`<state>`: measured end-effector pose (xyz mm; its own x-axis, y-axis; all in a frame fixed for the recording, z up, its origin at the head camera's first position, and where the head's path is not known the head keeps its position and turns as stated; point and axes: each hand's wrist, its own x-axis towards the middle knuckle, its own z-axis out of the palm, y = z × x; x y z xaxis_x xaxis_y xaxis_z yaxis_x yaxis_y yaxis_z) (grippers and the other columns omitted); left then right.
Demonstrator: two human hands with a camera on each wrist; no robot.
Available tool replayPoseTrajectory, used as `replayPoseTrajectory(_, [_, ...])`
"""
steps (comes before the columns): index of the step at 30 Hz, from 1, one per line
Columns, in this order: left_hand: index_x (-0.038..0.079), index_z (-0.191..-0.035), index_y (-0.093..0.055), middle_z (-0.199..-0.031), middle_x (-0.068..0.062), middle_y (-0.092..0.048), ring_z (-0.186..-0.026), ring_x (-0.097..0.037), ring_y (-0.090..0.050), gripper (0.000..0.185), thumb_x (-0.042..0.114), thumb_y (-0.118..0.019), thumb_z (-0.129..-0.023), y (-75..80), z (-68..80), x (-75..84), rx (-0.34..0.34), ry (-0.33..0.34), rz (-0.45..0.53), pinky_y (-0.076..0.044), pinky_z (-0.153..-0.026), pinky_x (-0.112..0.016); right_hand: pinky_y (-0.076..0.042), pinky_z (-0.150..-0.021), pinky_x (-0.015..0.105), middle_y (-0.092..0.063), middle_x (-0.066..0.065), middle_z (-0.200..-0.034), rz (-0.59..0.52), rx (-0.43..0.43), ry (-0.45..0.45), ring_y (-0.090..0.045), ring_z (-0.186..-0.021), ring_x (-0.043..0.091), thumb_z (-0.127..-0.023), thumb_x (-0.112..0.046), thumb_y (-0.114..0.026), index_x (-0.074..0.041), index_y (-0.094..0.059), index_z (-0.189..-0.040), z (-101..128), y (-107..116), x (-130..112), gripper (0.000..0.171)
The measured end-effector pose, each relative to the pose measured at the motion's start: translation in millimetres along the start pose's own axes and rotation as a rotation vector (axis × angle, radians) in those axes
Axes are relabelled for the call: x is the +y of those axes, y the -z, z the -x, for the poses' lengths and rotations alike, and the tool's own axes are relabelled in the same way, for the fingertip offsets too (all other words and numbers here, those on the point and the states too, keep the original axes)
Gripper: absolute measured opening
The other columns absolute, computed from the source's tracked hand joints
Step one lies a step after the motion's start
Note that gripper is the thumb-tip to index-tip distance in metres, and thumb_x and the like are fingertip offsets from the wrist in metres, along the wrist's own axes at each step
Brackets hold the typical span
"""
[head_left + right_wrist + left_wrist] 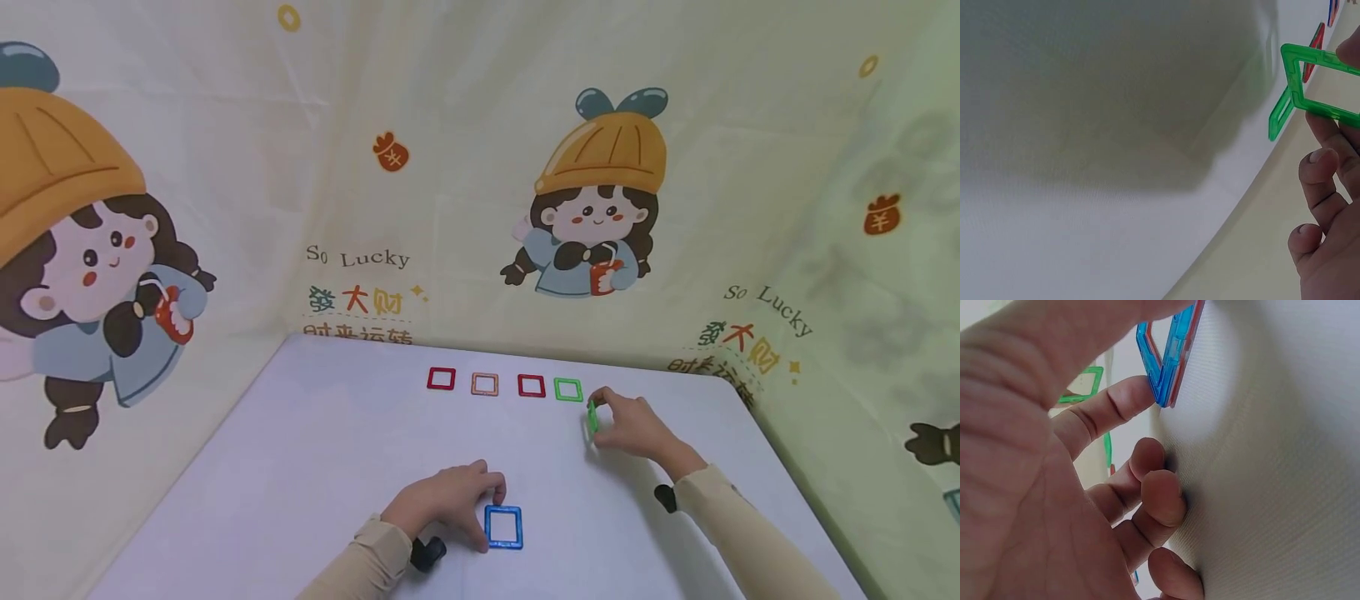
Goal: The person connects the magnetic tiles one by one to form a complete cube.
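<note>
My left hand [483,504] sits near the front of the white table [315,450]. Its thumb and index finger pinch the left edge of a blue square frame [502,527] that lies on the table. In the left wrist view a red edge shows along the blue frame [1163,362], and the other fingers [1154,500] curl against the tabletop. Further back on the right, my right hand [603,417] pinches a green square frame [592,416] and holds it upright on edge. The right wrist view shows that green frame [1329,111] in my fingertips [1319,169].
A row of square frames lies flat at the back of the table: red [441,378], orange [484,384], red [531,386], green [567,389]. A cartoon-print cloth [600,208] hangs behind and around the table. The table's right edge [787,467] is close to my right forearm.
</note>
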<state>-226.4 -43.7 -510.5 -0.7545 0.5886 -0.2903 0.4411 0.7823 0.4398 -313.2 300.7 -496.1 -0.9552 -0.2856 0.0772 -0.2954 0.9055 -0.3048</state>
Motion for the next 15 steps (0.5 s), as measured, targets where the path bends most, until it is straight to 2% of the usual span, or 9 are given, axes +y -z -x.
replayPoseTrajectory(3, [0.039, -0.104, -0.058, -0.097, 0.011, -0.050, -0.088, -0.009, -0.051, 0.048, 0.038, -0.094, -0.072, 0.7, 0.0, 0.1, 0.001, 0.000, -0.005, -0.045, -0.076, -0.029, -0.042, -0.097, 0.057, -0.072, 0.003, -0.121, -0.004, 0.004, 0.018, -0.063, -0.088, 0.016, -0.069, -0.023, -0.076, -0.011, -0.059, -0.125, 2.8, 0.8, -3.8, 0.059])
replayPoseTrajectory(10, [0.038, -0.106, -0.059, -0.097, 0.011, -0.051, -0.088, -0.008, -0.051, 0.048, 0.038, -0.093, -0.073, 2.1, 2.2, 3.1, -0.007, -0.011, -0.017, -0.046, -0.076, -0.029, -0.044, -0.089, 0.052, -0.072, -0.001, -0.117, -0.010, 0.000, 0.027, -0.056, -0.079, 0.012, -0.069, -0.024, -0.077, -0.013, -0.059, -0.126, 8.4, -0.1, -8.9, 0.061])
replayPoseTrajectory(15, [0.038, -0.107, -0.059, -0.096, 0.011, -0.051, -0.088, -0.009, -0.051, 0.047, 0.038, -0.093, -0.074, 2.0, 1.3, 3.5, -0.020, 0.000, -0.022, -0.046, -0.077, -0.030, -0.044, -0.090, 0.052, -0.073, -0.001, -0.117, -0.013, 0.004, 0.039, -0.055, -0.077, 0.010, -0.070, -0.025, -0.079, -0.014, -0.060, -0.125, 12.3, -1.0, -13.0, 0.060])
